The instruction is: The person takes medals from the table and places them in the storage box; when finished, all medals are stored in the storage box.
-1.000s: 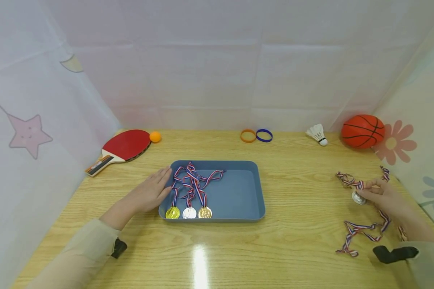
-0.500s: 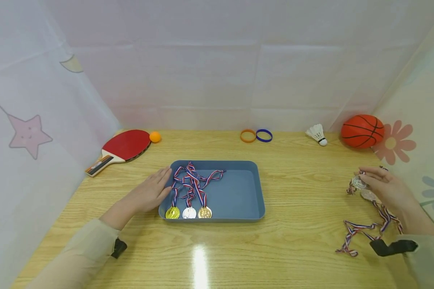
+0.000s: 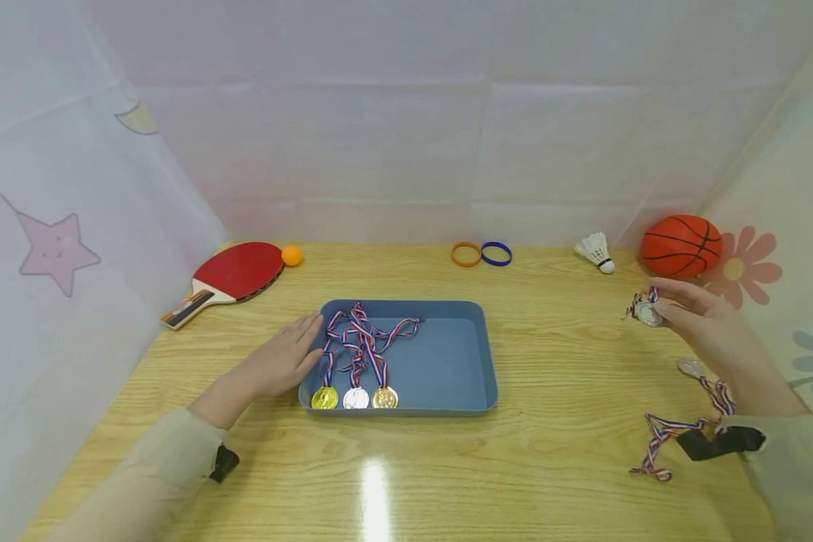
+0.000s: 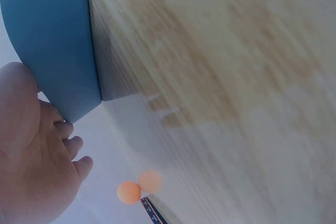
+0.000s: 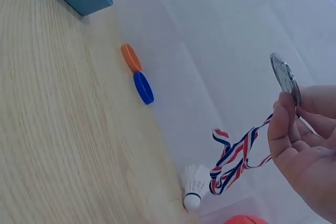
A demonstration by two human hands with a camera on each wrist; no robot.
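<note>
My right hand point(image 3: 714, 339) pinches a silver medal point(image 5: 285, 80) between thumb and fingers, raised above the table at the right. Its striped red, white and blue ribbon point(image 5: 239, 156) dangles below the hand in the right wrist view. With fingers straight, my left hand point(image 3: 281, 357) rests against the left wall of a blue-grey tray point(image 3: 447, 412). Inside that tray, along the front, lie a gold medal point(image 3: 324, 398), a silver medal point(image 3: 355, 398) and a bronze-toned medal point(image 3: 385, 397), their ribbons bunched behind them. Another medal point(image 3: 691, 367) lies on the table under my right forearm, beside tangled ribbons point(image 3: 657, 440).
At the back left are a red table tennis bat point(image 3: 240, 271) and an orange ball point(image 3: 292, 256). Orange point(image 3: 465, 254) and blue point(image 3: 496, 254) wristbands lie at the back middle. A shuttlecock point(image 3: 596, 252) and a small basketball point(image 3: 680, 247) sit at the back right.
My right hand has picked the silver medal up from the table and moved it up and slightly left, its ribbon trailing. The left hand and tray have stayed put.
</note>
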